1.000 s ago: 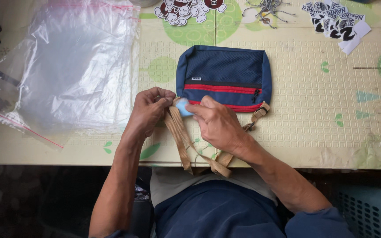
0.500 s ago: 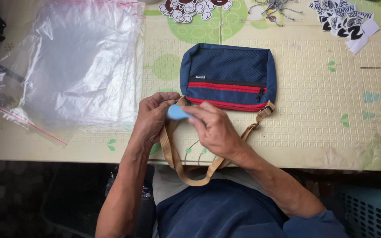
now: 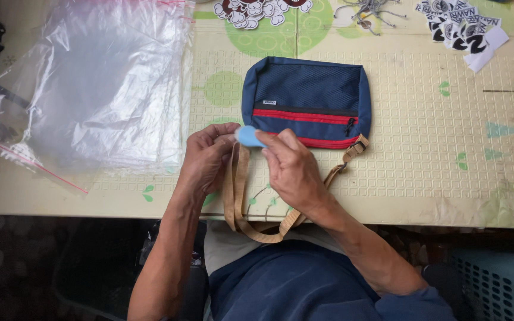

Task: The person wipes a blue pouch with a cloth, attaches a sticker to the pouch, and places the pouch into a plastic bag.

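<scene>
The left hand [image 3: 206,159] and the right hand [image 3: 291,168] meet just in front of the near left corner of a navy pouch [image 3: 306,101], which lies flat on the table [image 3: 423,178] with its mesh front panel and two red zip lines facing up. The right hand pinches a small light-blue object [image 3: 248,136] between thumb and fingertips; what kind of object it is cannot be told. The left hand is closed around the upper end of the tan strap [image 3: 235,190], where that strap meets the pouch, and its fingertips lie against the blue object. The strap runs from this point down over the table edge, loops in front of the person's lap, and rises again under the right wrist to a tan buckle [image 3: 355,148] at the near right corner of the pouch. To the left of the hands, well apart from the pouch, lies a stack of clear plastic bags [image 3: 102,83] with thin red seal strips. At the far edge of the table lie printed cut-out stickers [image 3: 257,10] in brown and white, a small pile of metal clips [image 3: 370,12], and black-and-white printed labels [image 3: 462,30]. A blue perforated basket [image 3: 495,285] stands below the table at the right.
</scene>
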